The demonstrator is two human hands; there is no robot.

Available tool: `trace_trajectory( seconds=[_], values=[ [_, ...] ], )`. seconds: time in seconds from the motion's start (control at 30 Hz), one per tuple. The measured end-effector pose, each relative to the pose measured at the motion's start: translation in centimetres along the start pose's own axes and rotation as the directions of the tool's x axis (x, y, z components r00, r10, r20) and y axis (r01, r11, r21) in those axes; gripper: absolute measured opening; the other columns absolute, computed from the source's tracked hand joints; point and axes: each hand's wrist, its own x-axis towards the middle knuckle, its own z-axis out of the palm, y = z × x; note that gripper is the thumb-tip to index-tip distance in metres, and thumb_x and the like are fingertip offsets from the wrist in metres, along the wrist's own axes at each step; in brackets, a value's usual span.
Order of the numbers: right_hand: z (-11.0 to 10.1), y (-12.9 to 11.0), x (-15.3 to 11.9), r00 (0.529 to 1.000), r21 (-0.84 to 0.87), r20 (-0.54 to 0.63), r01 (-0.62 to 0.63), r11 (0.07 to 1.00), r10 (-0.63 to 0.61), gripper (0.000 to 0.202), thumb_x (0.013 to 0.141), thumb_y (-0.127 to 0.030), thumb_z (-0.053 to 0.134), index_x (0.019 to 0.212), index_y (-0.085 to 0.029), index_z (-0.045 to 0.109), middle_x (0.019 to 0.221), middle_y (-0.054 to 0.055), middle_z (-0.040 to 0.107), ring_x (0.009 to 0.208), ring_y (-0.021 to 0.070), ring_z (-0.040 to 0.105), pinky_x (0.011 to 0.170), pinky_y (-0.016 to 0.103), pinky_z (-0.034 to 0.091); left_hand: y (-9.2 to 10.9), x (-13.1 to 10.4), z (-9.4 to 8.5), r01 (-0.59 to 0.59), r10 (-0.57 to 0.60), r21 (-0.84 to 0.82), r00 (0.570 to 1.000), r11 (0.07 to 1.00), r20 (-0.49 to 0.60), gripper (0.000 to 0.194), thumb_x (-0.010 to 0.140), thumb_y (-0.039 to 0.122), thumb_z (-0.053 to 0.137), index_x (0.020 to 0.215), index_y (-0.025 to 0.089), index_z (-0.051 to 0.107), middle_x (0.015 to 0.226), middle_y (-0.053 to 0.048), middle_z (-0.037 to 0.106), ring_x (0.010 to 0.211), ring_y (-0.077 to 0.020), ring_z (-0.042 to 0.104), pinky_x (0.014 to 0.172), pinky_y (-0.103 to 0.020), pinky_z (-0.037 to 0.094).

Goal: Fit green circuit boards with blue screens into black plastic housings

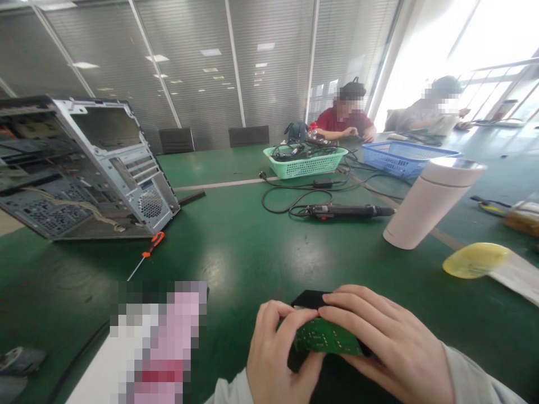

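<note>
A green circuit board with a black part behind it is held between my two hands, close to the table's front edge. My left hand pinches the board's left side, thumb below and fingers on top. Over the top and right side lie the fingers of my right hand, with its thumb tucked beneath. Much of the black part is covered by my fingers, so its full shape cannot be made out.
An open computer case stands left, near an orange-handled screwdriver. Ahead lie a corded electric screwdriver, a green basket of cables and a blue basket. A pale tumbler stands right. Two people sit across the table.
</note>
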Motion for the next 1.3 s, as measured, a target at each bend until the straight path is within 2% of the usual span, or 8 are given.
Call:
trace_trajectory(
  seconds=[0.13,0.33,0.43,0.53,0.6,0.9,1.13,1.3],
  values=[
    [-0.2,0.1,0.3,0.999,0.097,-0.023,-0.029,0.995,0.032,0.036,0.103,-0.039,0.043,0.134,-0.020,0.047,0.115,0.011,0.059,0.107,0.0215,0.057,0.086,0.031,0.054,0.1,0.1,-0.3,-0.015,0.016,-0.026,0.999,1.000,0.036,0.033,0.083,0.027,0.072,0.114,0.030,0.064,0.090,-0.003,0.063,0.083,-0.0227,0.061,0.074,-0.034,0.051],
    [-0.8,0.9,0.2,0.994,0.160,0.000,-0.111,0.981,0.112,0.042,0.095,-0.018,0.043,0.136,-0.023,0.037,0.113,0.007,0.057,0.105,0.0191,0.055,0.083,0.027,0.053,0.4,0.1,-0.1,-0.010,0.007,-0.101,0.999,0.995,-0.037,0.028,0.083,0.030,0.073,0.109,0.030,0.064,0.091,-0.001,0.064,0.085,-0.0220,0.060,0.076,-0.033,0.049],
    [-0.8,1.7,-0.2,0.982,0.162,0.023,-0.188,0.969,0.186,0.044,0.095,-0.024,0.052,0.136,-0.025,0.035,0.114,0.008,0.055,0.105,0.0209,0.056,0.082,0.030,0.053,0.3,-0.4,0.4,0.093,-0.124,-0.212,0.983,0.973,-0.137,0.026,0.085,0.042,0.068,0.108,0.029,0.064,0.097,-0.003,0.066,0.092,-0.0239,0.061,0.084,-0.035,0.047],
    [-0.6,2.3,-0.5,0.967,0.156,0.056,-0.254,0.955,0.248,0.049,0.093,-0.028,0.061,0.135,-0.026,0.037,0.115,0.008,0.055,0.105,0.0221,0.055,0.085,0.033,0.052,-0.5,-1.1,0.6,0.333,-0.422,-0.446,0.899,0.831,-0.115,0.043,0.085,0.056,0.060,0.116,0.026,0.065,0.113,-0.006,0.069,0.106,-0.0271,0.062,0.095,-0.038,0.046],
    [-0.5,2.5,-0.7,0.959,0.157,0.077,-0.281,0.947,0.272,0.052,0.091,-0.027,0.063,0.136,-0.027,0.037,0.115,0.007,0.055,0.105,0.0219,0.056,0.087,0.033,0.051,-1.4,-1.4,0.5,0.519,-0.615,-0.572,0.788,0.635,0.033,0.048,0.083,0.060,0.061,0.114,0.025,0.068,0.117,-0.006,0.071,0.112,-0.0280,0.062,0.094,-0.036,0.049],
    [0.1,2.6,-0.9,0.913,0.199,0.151,-0.404,0.893,0.379,0.035,0.095,-0.037,0.051,0.128,-0.026,0.049,0.113,0.003,0.058,0.101,0.0183,0.059,0.086,0.032,0.050,-1.4,1.1,0.2,0.641,-0.646,-0.688,0.691,0.339,0.326,0.070,0.078,0.073,0.054,0.085,0.007,0.077,0.055,-0.006,0.072,0.057,-0.0219,0.066,0.062,-0.034,0.050],
    [0.2,3.2,-0.9,0.684,0.403,0.199,-0.710,0.577,0.702,0.051,0.094,-0.062,0.038,0.115,-0.022,0.062,0.108,0.007,0.063,0.098,0.0263,0.058,0.086,0.040,0.047,-1.1,1.9,0.1,0.596,-0.583,-0.783,0.705,0.178,0.404,0.054,0.075,0.060,0.067,0.093,0.011,0.077,0.058,-0.005,0.075,0.059,-0.0206,0.067,0.064,-0.032,0.048],
    [1.8,3.3,-1.7,0.402,0.665,0.406,-0.746,0.035,0.821,0.057,0.082,-0.070,0.055,0.097,-0.017,0.068,0.108,0.012,0.063,0.095,0.0262,0.060,0.073,0.031,0.053,-2.5,2.0,0.3,0.605,-0.545,-0.789,0.700,0.110,0.462,0.052,0.074,0.058,0.068,0.091,0.009,0.077,0.054,-0.006,0.074,0.054,-0.0213,0.067,0.055,-0.030,0.044]
  ],
)
